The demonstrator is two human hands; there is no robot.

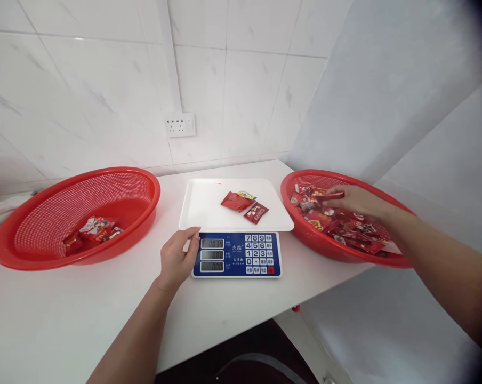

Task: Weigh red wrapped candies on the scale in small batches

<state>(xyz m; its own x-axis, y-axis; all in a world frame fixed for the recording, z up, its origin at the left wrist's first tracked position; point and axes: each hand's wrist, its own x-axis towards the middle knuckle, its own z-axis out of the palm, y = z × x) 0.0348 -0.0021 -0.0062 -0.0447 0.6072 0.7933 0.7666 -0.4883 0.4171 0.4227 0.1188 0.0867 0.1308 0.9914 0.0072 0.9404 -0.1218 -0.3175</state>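
My right hand (351, 200) reaches over the right red basket (305, 234), its fingers pinched on a small red snack packet (334, 196). Beneath it lies a heap of red snack packets (337, 221). My left hand (179, 258) rests by the left edge of the digital scale (229, 274); its index finger and thumb are a little apart, with nothing seen between them. On the scale's white pan (203, 205) lie a few packets: a red one (237, 201), a dark red one (256, 212) and a partly covered yellow and blue one (247, 195).
A second red basket (75, 261) stands at the left, with several packets (99, 229) at its bottom. The white table (117, 304) meets a tiled wall (105, 101) with a socket (180, 125). Another wall (444, 149) borders the right basket.
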